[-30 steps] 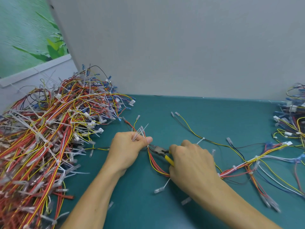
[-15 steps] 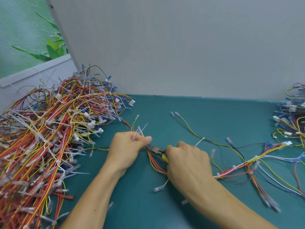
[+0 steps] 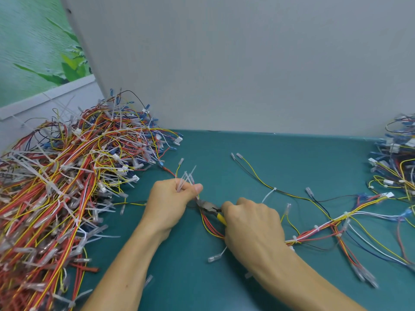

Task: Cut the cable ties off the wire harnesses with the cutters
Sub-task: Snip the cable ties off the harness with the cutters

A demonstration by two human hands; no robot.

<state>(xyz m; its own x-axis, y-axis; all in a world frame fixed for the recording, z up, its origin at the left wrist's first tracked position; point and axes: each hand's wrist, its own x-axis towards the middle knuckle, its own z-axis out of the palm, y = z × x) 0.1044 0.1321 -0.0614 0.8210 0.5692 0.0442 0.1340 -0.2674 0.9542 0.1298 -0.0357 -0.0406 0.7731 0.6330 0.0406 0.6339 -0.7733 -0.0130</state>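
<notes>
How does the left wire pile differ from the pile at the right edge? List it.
The left wire pile is far bigger; the right pile is small and cut by the frame edge. The left wire pile is mostly red and yellow; the right pile shows more blue. Both lie on the green table.

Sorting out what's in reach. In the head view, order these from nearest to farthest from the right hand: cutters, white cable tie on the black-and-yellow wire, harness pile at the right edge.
1. cutters: held in the right hand, jutting left.
2. white cable tie: just beyond the hand.
3. harness pile: far off, at the table's right edge.
</notes>
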